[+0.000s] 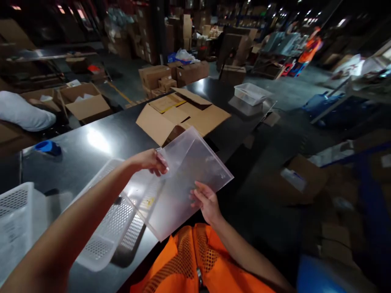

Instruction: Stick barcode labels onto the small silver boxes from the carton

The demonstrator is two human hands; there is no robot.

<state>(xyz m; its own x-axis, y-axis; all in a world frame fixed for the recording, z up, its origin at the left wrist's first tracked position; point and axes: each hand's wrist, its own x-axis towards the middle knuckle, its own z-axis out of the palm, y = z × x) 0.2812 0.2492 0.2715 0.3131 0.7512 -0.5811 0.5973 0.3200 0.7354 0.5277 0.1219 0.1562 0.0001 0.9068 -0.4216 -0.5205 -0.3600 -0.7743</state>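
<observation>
In front of my vest I hold a flat, translucent plastic sleeve point(186, 179) at a slant, with a small mark in its right corner. My left hand point(154, 162) is closed on its upper left edge, fingers bent over it. My right hand point(207, 200) grips its lower right side, thumb on top and fingers partly hidden. Under the sleeve's left side, a white perforated basket point(102, 232) sits on the dark shiny table point(128, 132). Just beyond the sleeve lies an opened cardboard box point(210, 118) with its flaps spread.
Another white basket point(18, 211) stands at the left, and a blue tape dispenser point(48, 147) lies behind it. A clear plastic bin point(249, 93) sits at the table's far end. Cartons point(192, 73) are stacked beyond. A person's sleeve point(26, 110) shows at far left.
</observation>
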